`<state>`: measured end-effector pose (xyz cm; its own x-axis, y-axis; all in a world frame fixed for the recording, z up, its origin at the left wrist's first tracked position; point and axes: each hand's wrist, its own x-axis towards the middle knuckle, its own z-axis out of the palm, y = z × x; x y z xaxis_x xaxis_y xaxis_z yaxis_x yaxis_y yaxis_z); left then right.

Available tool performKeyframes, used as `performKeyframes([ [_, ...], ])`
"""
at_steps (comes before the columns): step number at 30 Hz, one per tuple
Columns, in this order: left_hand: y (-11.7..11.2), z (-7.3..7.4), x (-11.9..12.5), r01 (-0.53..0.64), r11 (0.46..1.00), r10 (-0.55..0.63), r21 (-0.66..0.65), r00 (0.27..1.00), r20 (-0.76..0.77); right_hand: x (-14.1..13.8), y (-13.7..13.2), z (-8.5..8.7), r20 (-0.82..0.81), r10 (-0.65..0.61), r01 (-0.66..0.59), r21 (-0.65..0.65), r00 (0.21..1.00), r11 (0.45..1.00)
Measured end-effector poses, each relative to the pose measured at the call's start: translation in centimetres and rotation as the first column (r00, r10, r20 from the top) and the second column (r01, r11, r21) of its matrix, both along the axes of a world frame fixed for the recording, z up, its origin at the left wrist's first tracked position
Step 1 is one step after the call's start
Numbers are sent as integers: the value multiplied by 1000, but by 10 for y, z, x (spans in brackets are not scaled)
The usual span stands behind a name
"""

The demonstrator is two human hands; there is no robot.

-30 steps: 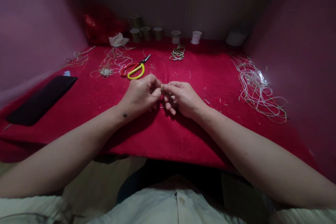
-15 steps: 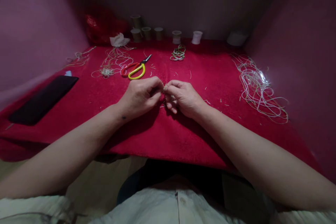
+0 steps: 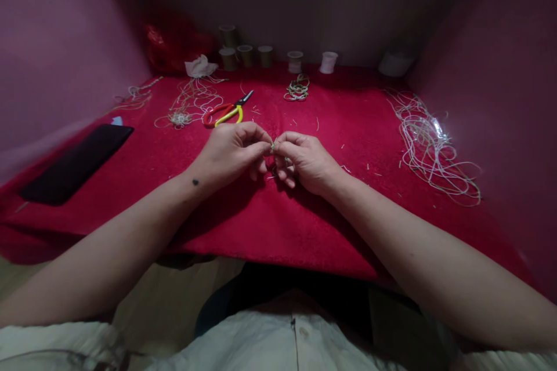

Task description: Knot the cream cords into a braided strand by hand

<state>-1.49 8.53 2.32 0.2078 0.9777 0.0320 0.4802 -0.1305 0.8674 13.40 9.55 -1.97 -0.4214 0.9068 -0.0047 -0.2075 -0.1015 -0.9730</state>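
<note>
My left hand [image 3: 232, 151] and my right hand [image 3: 304, 159] meet fingertip to fingertip above the red cloth. Both pinch a small piece of thin pale-green cord [image 3: 272, 145] between thumb and forefinger. Most of the cord is hidden by the fingers, and how it is knotted or looped cannot be made out. Just beyond my left hand lies a pair of scissors [image 3: 228, 113] with one red and one yellow handle, blades pointing away to the right. A small bundle of green and white cord [image 3: 297, 88] rests farther back.
Loose white and green cords [image 3: 435, 153] spread at the right, with another tangle [image 3: 180, 119] at the left. Spools [image 3: 328, 62] stand along the back wall near a red plastic bag [image 3: 176, 43]. A black flat case [image 3: 78, 163] lies at left. Cord snippets dot the red cloth [image 3: 282, 232].
My left hand has rolled so its thumb and lower fingers show more, still pinching at the cord. My right hand stays nearly in place. The view has shifted slightly.
</note>
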Motion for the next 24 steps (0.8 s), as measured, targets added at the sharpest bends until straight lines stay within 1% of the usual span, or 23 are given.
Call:
performKeyframes([
  [5,0,-3,-1,27,999,-26,38,999,-39,0,0,-1,-19,-1,1,-13,1000,1000],
  [10,1,-9,-4,77,980,-44,185,983,-175,0,0,1,-41,8,-10,-54,999,998],
  [12,0,-8,-5,76,977,-42,199,985,-169,0,-1,2,-62,13,-17,-73,998,997],
  [14,0,-6,-4,38,990,-26,133,996,-90,0,-1,3,-82,15,-23,-100,997,995],
  [16,1,-3,-4,-2,1000,2,12,1000,11,0,-1,3,-96,17,-29,-130,995,991],
  [18,2,0,-5,-28,996,34,-82,997,75,0,0,3,-107,14,-31,-152,994,988],
  [20,3,1,-5,-32,991,46,-128,993,108,0,0,3,-114,9,-28,-168,993,985],
  [24,5,1,-6,-28,988,52,-152,987,153,0,2,2,-131,-4,-20,-187,991,982],
])
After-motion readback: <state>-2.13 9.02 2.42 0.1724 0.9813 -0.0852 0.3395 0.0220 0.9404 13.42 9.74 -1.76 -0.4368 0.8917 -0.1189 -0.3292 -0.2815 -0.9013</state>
